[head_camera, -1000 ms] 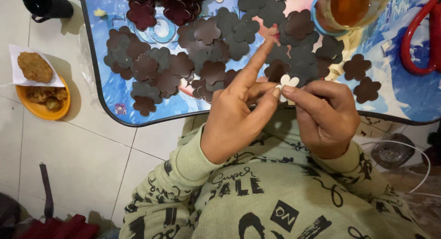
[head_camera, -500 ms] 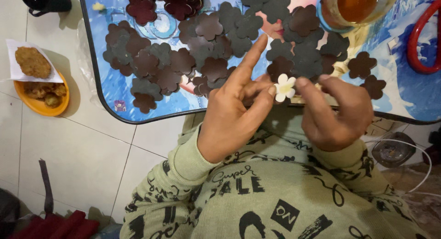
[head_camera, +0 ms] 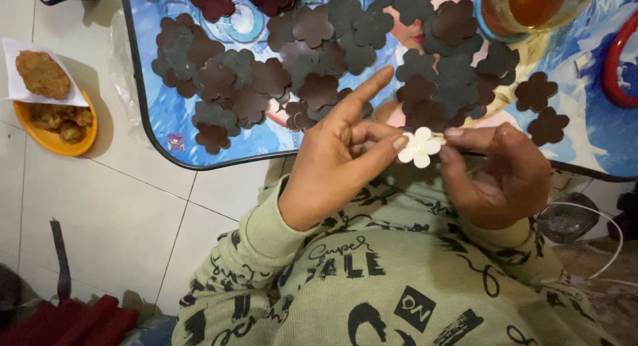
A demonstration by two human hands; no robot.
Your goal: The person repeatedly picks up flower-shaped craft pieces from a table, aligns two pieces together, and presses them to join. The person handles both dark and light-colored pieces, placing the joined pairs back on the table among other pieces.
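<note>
A blue pictured table (head_camera: 166,130) with a dark rim carries a spread of dark brown flower shapes (head_camera: 319,60), many overlapping. A glass of amber liquid (head_camera: 531,7) stands at its far edge, and a red ring (head_camera: 615,67) lies at the right. Left of the table, on the tiled floor (head_camera: 113,220), sits an orange bowl (head_camera: 50,136) of fried food, with a fried patty (head_camera: 41,73) on white paper touching its rim. Red cloth (head_camera: 73,323) lies at the bottom left. A white cable (head_camera: 615,243) curves at the right.

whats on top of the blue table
Dark flower cutouts lie piled on the table, with a glass of amber liquid at its far edge. The printed picture beneath is mostly covered.
</note>
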